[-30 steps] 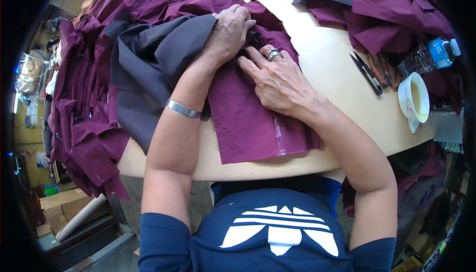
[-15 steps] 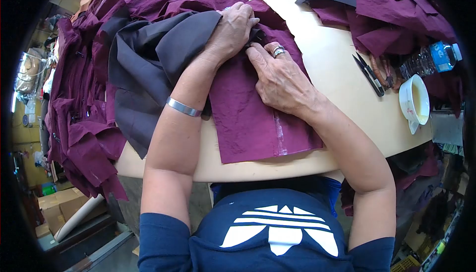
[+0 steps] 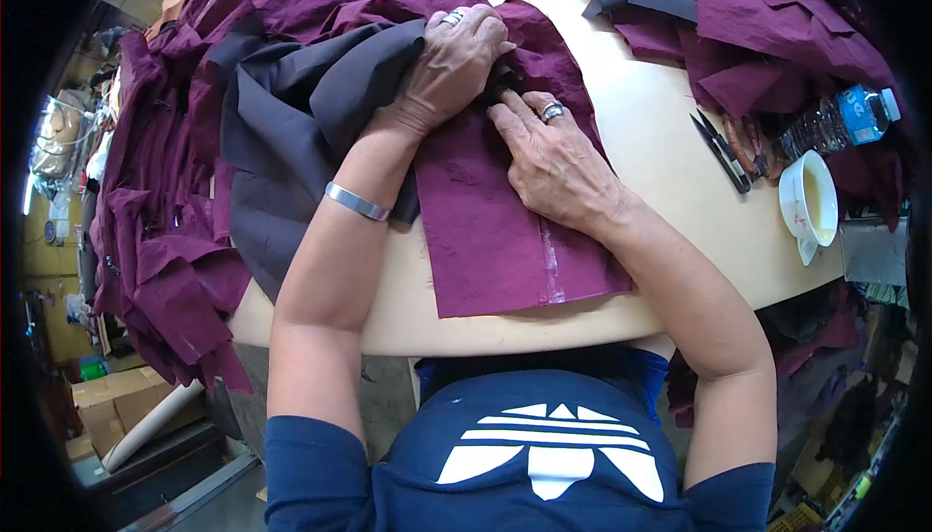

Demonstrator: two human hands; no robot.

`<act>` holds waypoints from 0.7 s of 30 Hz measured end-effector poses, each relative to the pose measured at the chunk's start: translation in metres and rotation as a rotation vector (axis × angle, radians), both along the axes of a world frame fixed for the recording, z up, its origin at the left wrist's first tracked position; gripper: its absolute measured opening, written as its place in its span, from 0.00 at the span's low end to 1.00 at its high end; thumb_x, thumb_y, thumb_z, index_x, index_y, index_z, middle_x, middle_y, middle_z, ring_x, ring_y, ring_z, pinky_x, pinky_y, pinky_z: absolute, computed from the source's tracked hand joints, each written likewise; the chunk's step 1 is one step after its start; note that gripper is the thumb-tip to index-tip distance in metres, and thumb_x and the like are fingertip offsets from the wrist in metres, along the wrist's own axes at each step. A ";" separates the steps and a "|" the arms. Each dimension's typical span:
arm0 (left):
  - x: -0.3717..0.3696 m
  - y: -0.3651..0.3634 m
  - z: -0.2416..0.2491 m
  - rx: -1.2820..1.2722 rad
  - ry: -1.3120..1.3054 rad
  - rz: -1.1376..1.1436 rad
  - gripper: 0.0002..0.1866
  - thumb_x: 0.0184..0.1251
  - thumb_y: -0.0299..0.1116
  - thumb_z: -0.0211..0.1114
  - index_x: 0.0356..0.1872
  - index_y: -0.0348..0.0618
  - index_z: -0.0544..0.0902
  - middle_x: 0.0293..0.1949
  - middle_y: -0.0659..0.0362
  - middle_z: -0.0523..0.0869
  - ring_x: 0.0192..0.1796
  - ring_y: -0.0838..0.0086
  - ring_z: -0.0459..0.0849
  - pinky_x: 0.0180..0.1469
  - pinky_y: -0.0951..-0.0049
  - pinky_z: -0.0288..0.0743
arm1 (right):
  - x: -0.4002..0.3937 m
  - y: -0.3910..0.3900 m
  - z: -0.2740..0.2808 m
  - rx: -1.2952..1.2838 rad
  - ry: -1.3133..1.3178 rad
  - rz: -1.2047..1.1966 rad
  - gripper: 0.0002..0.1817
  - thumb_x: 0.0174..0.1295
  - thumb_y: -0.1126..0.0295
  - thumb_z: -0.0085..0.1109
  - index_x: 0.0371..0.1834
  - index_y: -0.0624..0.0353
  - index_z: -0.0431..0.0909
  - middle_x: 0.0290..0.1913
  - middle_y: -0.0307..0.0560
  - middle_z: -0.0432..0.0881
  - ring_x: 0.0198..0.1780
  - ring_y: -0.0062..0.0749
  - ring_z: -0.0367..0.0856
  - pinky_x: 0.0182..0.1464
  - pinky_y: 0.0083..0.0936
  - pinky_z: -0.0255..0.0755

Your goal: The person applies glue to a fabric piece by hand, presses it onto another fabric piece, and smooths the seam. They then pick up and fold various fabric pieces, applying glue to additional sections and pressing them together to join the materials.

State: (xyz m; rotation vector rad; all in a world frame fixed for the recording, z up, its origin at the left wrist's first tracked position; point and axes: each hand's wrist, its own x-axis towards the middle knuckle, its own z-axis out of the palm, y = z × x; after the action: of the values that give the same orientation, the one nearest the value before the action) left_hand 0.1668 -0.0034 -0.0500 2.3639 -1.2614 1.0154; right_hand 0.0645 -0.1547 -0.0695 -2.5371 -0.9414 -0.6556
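Note:
My left hand [image 3: 454,61] is closed on dark grey cloth [image 3: 282,134], which hangs bunched to the left and under my wrist. Close beside it, my right hand [image 3: 558,158] rests on a maroon cloth panel [image 3: 485,241], its index finger and thumb at a small dark fold between the hands. What the right fingertips hold, if anything, is hidden by that fold. The panel lies flat on the pale table [image 3: 670,241], with a whitish streak near its lower right edge.
Maroon cloth is heaped at the left [image 3: 165,231]; more pieces are stacked at the upper right [image 3: 767,27]. Black snips [image 3: 720,151], a plastic bottle [image 3: 849,119] and a white bowl [image 3: 808,207] lie at the right. A cardboard box [image 3: 126,406] stands below left.
My left hand has shifted slightly and its wrist has moved a little left with the dark cloth. My right hand has moved slightly right, its fingers still at the fold.

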 end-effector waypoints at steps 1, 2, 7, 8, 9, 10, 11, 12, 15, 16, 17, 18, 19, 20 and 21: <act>-0.001 -0.001 0.001 0.028 0.002 0.031 0.06 0.61 0.32 0.60 0.35 0.42 0.75 0.36 0.57 0.79 0.37 0.63 0.79 0.42 0.65 0.69 | 0.001 0.000 0.000 -0.002 0.007 -0.003 0.19 0.51 0.73 0.52 0.48 0.69 0.70 0.50 0.61 0.75 0.52 0.50 0.74 0.53 0.37 0.68; -0.002 -0.002 0.002 0.055 0.004 0.064 0.06 0.61 0.32 0.60 0.36 0.42 0.75 0.37 0.58 0.79 0.38 0.63 0.79 0.43 0.65 0.68 | 0.001 0.001 0.000 -0.005 0.014 -0.005 0.20 0.50 0.73 0.52 0.47 0.68 0.70 0.49 0.60 0.75 0.52 0.50 0.74 0.53 0.37 0.67; -0.004 -0.007 0.009 -0.110 0.117 0.018 0.05 0.62 0.30 0.59 0.38 0.44 0.76 0.37 0.58 0.80 0.40 0.63 0.79 0.43 0.65 0.68 | 0.005 0.001 0.002 -0.010 0.114 -0.015 0.21 0.48 0.71 0.54 0.47 0.68 0.69 0.46 0.58 0.75 0.51 0.49 0.73 0.50 0.40 0.66; -0.006 -0.007 0.009 -0.112 0.143 0.006 0.05 0.62 0.30 0.59 0.38 0.43 0.76 0.37 0.57 0.80 0.40 0.62 0.79 0.43 0.65 0.69 | 0.006 0.001 0.001 -0.011 0.106 -0.018 0.21 0.48 0.71 0.55 0.47 0.68 0.69 0.45 0.57 0.75 0.51 0.49 0.72 0.49 0.40 0.66; -0.009 -0.008 0.011 -0.114 0.168 -0.006 0.05 0.62 0.29 0.59 0.38 0.43 0.76 0.37 0.57 0.80 0.41 0.62 0.79 0.43 0.65 0.69 | 0.006 0.002 0.001 -0.010 0.106 -0.018 0.22 0.47 0.71 0.55 0.47 0.68 0.68 0.45 0.57 0.74 0.52 0.49 0.72 0.49 0.39 0.66; -0.013 -0.009 0.013 -0.113 0.179 -0.026 0.06 0.62 0.29 0.58 0.39 0.42 0.76 0.37 0.56 0.80 0.41 0.61 0.79 0.43 0.65 0.70 | 0.006 0.002 0.000 -0.008 0.103 -0.018 0.22 0.47 0.71 0.55 0.47 0.68 0.68 0.45 0.57 0.74 0.52 0.49 0.72 0.49 0.38 0.66; -0.019 -0.010 0.017 -0.112 0.191 -0.047 0.06 0.62 0.28 0.58 0.39 0.42 0.76 0.37 0.56 0.80 0.41 0.61 0.79 0.43 0.64 0.70 | 0.006 0.002 0.000 -0.006 0.102 -0.020 0.22 0.47 0.72 0.55 0.47 0.68 0.68 0.45 0.57 0.74 0.52 0.49 0.72 0.49 0.38 0.67; -0.026 -0.011 0.021 -0.109 0.203 -0.067 0.06 0.62 0.27 0.58 0.39 0.41 0.76 0.37 0.55 0.79 0.41 0.60 0.79 0.44 0.64 0.71 | 0.006 0.001 -0.002 0.006 0.091 0.002 0.22 0.46 0.72 0.55 0.47 0.68 0.68 0.44 0.57 0.74 0.52 0.49 0.71 0.49 0.37 0.67; -0.048 -0.009 0.030 -0.109 0.258 -0.097 0.07 0.61 0.26 0.59 0.39 0.40 0.75 0.36 0.54 0.80 0.42 0.59 0.79 0.44 0.64 0.72 | 0.007 -0.001 -0.003 0.035 0.060 0.049 0.22 0.45 0.73 0.56 0.47 0.69 0.67 0.43 0.57 0.73 0.51 0.49 0.71 0.50 0.36 0.67; -0.055 -0.006 0.032 -0.068 0.222 -0.064 0.06 0.60 0.24 0.58 0.39 0.39 0.75 0.36 0.53 0.80 0.42 0.58 0.79 0.45 0.64 0.72 | 0.007 -0.001 -0.003 0.043 0.052 0.050 0.22 0.45 0.74 0.56 0.46 0.69 0.67 0.43 0.57 0.73 0.51 0.49 0.71 0.51 0.35 0.67; -0.056 -0.003 0.030 -0.062 0.248 -0.047 0.06 0.60 0.23 0.58 0.39 0.39 0.75 0.36 0.53 0.80 0.42 0.58 0.79 0.45 0.64 0.72 | 0.006 -0.001 -0.003 0.050 0.045 0.051 0.22 0.45 0.74 0.57 0.46 0.69 0.67 0.43 0.57 0.73 0.51 0.50 0.71 0.51 0.35 0.67; -0.057 0.002 0.026 -0.057 0.275 -0.030 0.06 0.59 0.23 0.58 0.38 0.39 0.75 0.36 0.53 0.80 0.42 0.58 0.79 0.44 0.64 0.72 | 0.006 -0.001 -0.003 0.059 0.049 0.044 0.22 0.45 0.73 0.57 0.46 0.68 0.67 0.43 0.57 0.73 0.51 0.50 0.71 0.52 0.36 0.67; -0.057 0.006 0.021 -0.053 0.302 -0.013 0.07 0.59 0.23 0.58 0.38 0.39 0.75 0.36 0.53 0.80 0.42 0.58 0.79 0.44 0.64 0.72 | 0.005 0.000 -0.002 0.067 0.054 0.039 0.22 0.45 0.73 0.57 0.46 0.68 0.67 0.44 0.57 0.73 0.51 0.50 0.71 0.52 0.36 0.67; -0.054 0.010 0.016 -0.085 0.342 -0.031 0.06 0.60 0.23 0.57 0.38 0.39 0.75 0.36 0.53 0.80 0.42 0.57 0.79 0.46 0.64 0.72 | 0.005 0.000 -0.001 0.074 0.059 0.033 0.22 0.45 0.73 0.57 0.46 0.67 0.67 0.44 0.57 0.73 0.52 0.50 0.71 0.53 0.37 0.67; -0.053 0.012 0.014 -0.110 0.351 -0.021 0.06 0.61 0.23 0.57 0.38 0.39 0.75 0.36 0.52 0.80 0.42 0.57 0.79 0.46 0.64 0.72 | 0.005 0.001 -0.001 0.071 0.054 0.025 0.22 0.45 0.73 0.57 0.46 0.66 0.67 0.44 0.57 0.73 0.52 0.50 0.71 0.53 0.37 0.67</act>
State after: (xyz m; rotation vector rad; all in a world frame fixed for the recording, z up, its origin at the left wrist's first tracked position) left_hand 0.1142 0.0086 -0.0363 2.3096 -1.0669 0.6093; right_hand 0.0697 -0.1536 -0.0701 -2.4639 -0.9134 -0.5992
